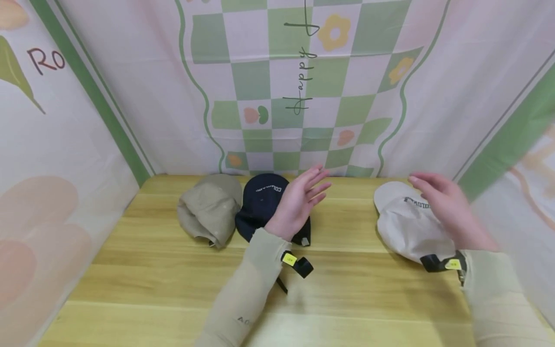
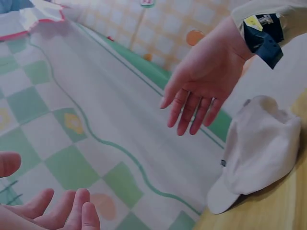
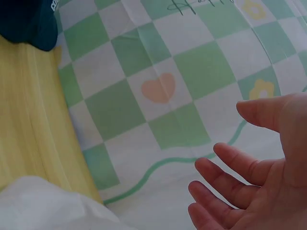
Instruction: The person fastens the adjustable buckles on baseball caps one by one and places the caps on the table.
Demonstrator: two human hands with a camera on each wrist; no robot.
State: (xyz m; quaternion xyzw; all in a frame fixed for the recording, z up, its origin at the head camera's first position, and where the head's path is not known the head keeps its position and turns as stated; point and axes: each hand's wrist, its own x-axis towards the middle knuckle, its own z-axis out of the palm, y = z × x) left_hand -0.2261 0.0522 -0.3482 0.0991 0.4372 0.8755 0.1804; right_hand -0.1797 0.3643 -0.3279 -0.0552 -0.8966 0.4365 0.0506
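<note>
Three baseball caps lie along the back of the wooden table. The khaki cap is at the left, with the navy cap right beside it. Over at the right sits a white cap with dark lettering. My left hand, holding nothing, hovers over the navy cap and hides its right part. My right hand is above the right side of the white cap, fingers extended and nothing in its grasp. In the left wrist view the right hand shows well above the white cap.
A printed curtain with green checks hangs right behind the table. More fabric closes in the left side and the right side. Both wrists wear black straps with yellow labels.
</note>
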